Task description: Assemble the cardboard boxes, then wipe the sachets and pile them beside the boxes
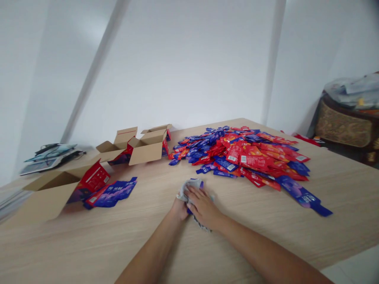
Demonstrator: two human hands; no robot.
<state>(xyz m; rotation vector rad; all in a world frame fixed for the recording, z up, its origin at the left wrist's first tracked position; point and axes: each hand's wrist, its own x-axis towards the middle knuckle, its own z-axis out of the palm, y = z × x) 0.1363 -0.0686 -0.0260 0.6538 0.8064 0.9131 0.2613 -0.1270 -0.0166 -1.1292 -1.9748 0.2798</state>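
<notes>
A grey cloth (192, 184) is bunched between the two hands, over the counter (142, 240), and partly covers a blue packet (189, 212). The fingers of the right hand (204, 207) lie close together upon the cloth; if they pinch, I cannot tell. Those of the left hand (180, 208) are hidden. The blurred packet is probably light, bendable and rather slippery, so an edge should be the better hold.
</notes>
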